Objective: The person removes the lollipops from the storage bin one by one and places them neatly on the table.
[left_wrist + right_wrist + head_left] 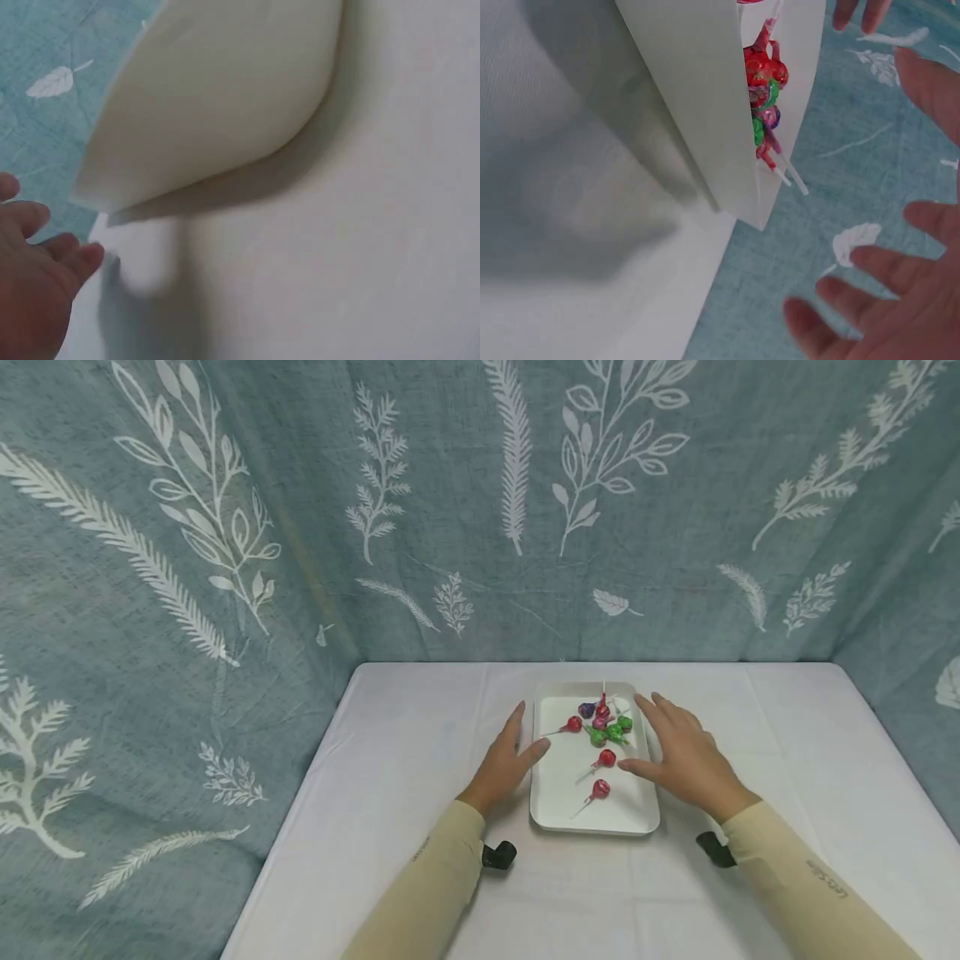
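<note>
A white rectangular tray (555, 814) stands between my hands in the head view, with several wrapped lollipops in it. Red, green and purple ones (761, 105) crowd together toward its far end. Nearer me lie two separate red lollipops (606, 758) (600, 789), their sticks slanting down to the left. My left hand (501, 766) is at the tray's left side, fingers spread, thumb overlapping the rim. On the right side my right hand (686, 756) has its fingers extended, thumb reaching over the tray. Neither hand holds anything. The wrist views show fingers apart from the tray's outer wall.
A white cloth covers the table (420, 735) under the tray. Blue-green curtains (480, 510) with white leaf prints hang behind and along the sides. A dark wrist device (498, 855) shows at the left sleeve, another (716, 850) at the right.
</note>
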`<state>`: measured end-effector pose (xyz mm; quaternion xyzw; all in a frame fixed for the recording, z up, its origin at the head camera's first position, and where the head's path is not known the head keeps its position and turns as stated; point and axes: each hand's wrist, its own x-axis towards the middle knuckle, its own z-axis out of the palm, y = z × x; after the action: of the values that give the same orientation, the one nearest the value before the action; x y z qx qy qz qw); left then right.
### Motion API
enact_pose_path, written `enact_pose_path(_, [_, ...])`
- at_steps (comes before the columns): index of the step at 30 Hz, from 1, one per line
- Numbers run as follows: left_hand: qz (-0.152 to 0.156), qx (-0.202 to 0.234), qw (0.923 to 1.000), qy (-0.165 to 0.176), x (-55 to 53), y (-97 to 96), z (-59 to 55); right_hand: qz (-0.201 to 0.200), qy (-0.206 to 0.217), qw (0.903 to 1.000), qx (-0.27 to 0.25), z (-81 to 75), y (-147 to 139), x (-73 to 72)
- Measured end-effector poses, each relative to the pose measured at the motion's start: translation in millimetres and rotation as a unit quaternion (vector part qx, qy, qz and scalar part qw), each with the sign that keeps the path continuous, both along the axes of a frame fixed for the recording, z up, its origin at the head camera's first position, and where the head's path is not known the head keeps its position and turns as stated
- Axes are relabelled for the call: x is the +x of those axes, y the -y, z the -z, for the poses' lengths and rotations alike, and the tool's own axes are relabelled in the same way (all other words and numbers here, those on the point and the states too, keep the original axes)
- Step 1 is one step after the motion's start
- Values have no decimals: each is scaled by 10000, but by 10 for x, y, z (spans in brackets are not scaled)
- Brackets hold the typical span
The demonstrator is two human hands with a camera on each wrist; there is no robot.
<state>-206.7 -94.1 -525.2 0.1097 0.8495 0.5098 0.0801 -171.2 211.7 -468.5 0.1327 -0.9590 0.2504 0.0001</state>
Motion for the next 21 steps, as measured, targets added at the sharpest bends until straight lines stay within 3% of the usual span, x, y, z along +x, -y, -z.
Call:
enact_pose_path(7, [-213,1063,9938,262,64,-130,140,-306,4,9983,-506,92,28,-17])
enact_pose_path(13, [-411,1391,9893,122,44,-166,303,-314,233,9929,-1119,109,59,-36])
enact_pose_path(21, [-468,1716,9840,115,0,-149,354,-351,534,9751,-2125,172,42,-117])
